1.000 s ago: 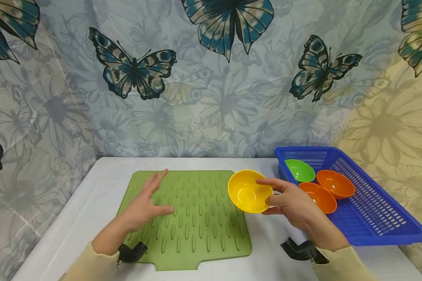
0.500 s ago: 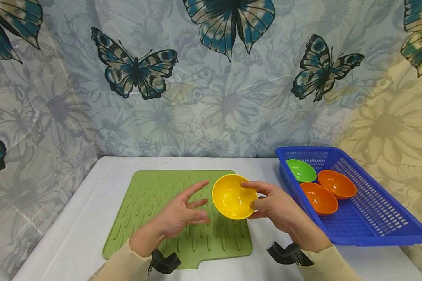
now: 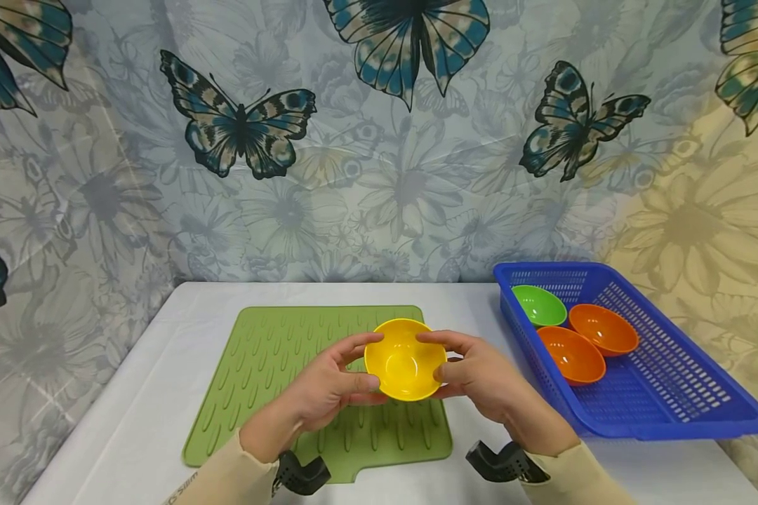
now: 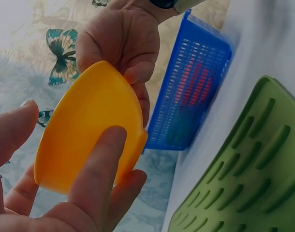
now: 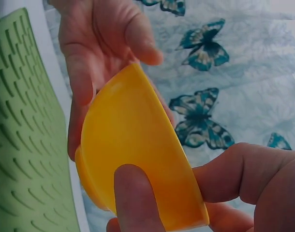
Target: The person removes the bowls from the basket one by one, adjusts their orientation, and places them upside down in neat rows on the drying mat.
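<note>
In the head view, a yellow bowl hangs between two bare hands, raised over the right part of a green mat with its mouth tilted toward the person. The right hand holds it at its right side, forefinger over the far rim and thumb at the inner wall. The left hand is at the opposite side, forefinger by the rim and thumb lower down, the fingers spread around that edge. The ridged mat lies flat on a white tabletop. To the right is a blue basket, holding a green bowl near its far left corner and two orange bowls, the nearer one just beside the farther one. Behind rises a floral backdrop printed with butterflies. Each wrist carries a black device, the left one and the right one, next to pale sleeves.

In the left wrist view, the left fingers seem to touch the bowl's outer wall, while the thumb stands clear of the rim. Red and green patches show through the basket's mesh.

In the right wrist view, the right thumb and fingers pinch the bowl's wall between them; the left hand is spread at the far side, thumb beside the rim.
</note>
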Tool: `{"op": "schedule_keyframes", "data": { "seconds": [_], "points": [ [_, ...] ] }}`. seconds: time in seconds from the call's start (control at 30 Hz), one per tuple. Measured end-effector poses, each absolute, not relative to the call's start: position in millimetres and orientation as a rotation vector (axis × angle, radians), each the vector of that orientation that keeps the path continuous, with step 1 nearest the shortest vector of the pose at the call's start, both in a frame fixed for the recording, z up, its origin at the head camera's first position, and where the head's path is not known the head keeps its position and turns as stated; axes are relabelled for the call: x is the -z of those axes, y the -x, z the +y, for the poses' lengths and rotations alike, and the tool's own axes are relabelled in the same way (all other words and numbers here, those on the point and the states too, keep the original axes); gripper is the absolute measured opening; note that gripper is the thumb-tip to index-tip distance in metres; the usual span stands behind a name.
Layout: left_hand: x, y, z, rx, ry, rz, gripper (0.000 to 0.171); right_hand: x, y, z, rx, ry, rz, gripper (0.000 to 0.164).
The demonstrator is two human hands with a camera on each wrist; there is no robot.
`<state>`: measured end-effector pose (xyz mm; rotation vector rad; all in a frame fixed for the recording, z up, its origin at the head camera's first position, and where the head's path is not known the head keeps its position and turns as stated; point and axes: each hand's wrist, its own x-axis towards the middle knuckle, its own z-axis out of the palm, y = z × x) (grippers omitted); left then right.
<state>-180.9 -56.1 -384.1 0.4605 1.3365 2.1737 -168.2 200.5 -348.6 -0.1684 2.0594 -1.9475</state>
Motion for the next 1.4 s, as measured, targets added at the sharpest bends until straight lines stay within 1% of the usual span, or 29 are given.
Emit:
{"op": "schedule_keyframes", "data": {
  "seconds": [0.3, 0.67, 0.8, 0.97, 1.03, 1.1, 1.23, 1.4],
  "points": [
    [385, 180, -55, -2.200, -0.438, 1.364, 0.068, 351, 168, 196, 1.977, 0.178, 2.027, 0.059],
    [387, 181, -58, -2.207, -0.478, 1.387, 0.070, 352, 169, 193, 2.003, 0.215, 1.961, 0.058],
    [388, 181, -59, -2.219, -0.445, 1.418, 0.068, 344, 168, 199, 2.035, 0.225, 1.915, 0.062],
    [389, 182, -61, -2.231, -0.419, 1.472, 0.067, 330, 170, 214, 2.162, 0.196, 1.839, 0.061],
    [390, 183, -63, -2.221, -0.434, 1.523, 0.068, 327, 172, 220, 2.228, 0.169, 1.729, 0.067],
    [391, 183, -64, -2.198, -0.449, 1.596, 0.068, 327, 175, 225, 2.262, 0.158, 1.571, 0.076],
    [392, 183, -66, -2.113, -0.515, 1.824, 0.066, 335, 181, 229, 2.223, 0.123, 1.246, 0.093],
    [392, 183, -68, -1.984, -0.665, 2.127, 0.060, 347, 185, 227, 2.154, 0.103, 1.100, 0.101]
  ]
}}
